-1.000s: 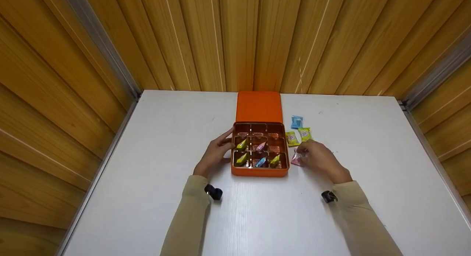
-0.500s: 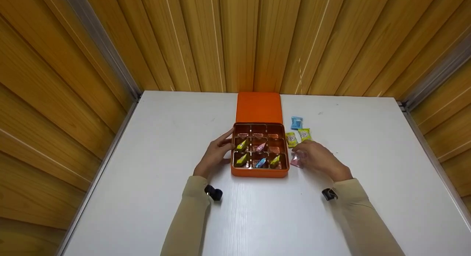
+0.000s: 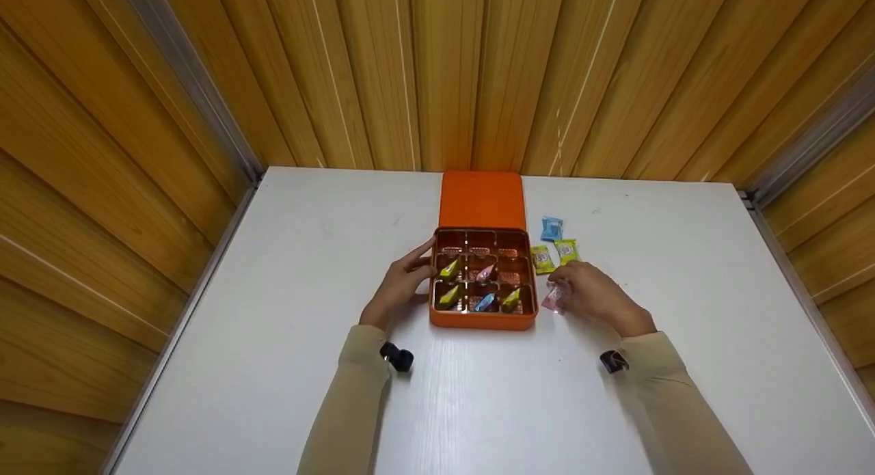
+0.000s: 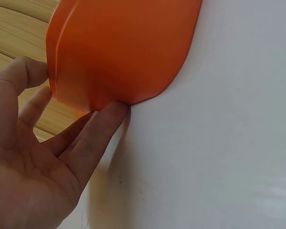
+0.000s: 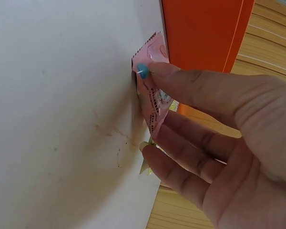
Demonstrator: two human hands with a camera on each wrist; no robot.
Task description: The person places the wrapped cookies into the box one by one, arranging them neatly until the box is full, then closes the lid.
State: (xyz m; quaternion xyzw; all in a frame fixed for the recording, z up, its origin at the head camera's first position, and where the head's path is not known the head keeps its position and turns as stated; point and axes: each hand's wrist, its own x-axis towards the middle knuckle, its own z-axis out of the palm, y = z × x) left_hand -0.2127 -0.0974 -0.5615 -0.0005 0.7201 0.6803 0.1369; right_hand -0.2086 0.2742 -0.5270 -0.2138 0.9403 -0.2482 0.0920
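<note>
My left hand (image 3: 398, 287) rests its fingertips against the left side of an orange box (image 3: 482, 320). The left wrist view shows those fingers fairly straight along the box's wall (image 4: 124, 47). Inside the box, a divided tray holds several wrapped candies: green ones (image 3: 449, 296) at the left and front right, a pink one (image 3: 486, 273) in the centre and a blue one (image 3: 486, 301) at front middle. Right of the box, my right hand (image 3: 598, 297) pinches a pink wrapped candy (image 5: 155, 98) between thumb and fingers, close over the table.
Two green candies (image 3: 543, 258) and a blue one (image 3: 552, 227) lie on the white table (image 3: 328, 229), beyond my right hand. Behind the box lies its orange lid (image 3: 482, 200), near the table's back edge. Wood-look panels (image 3: 451, 72) rise behind and at both sides.
The pink candy has turned and shifted slightly within my right hand's fingers, staying beside the box. My left hand, the box and the other candies have kept their places.
</note>
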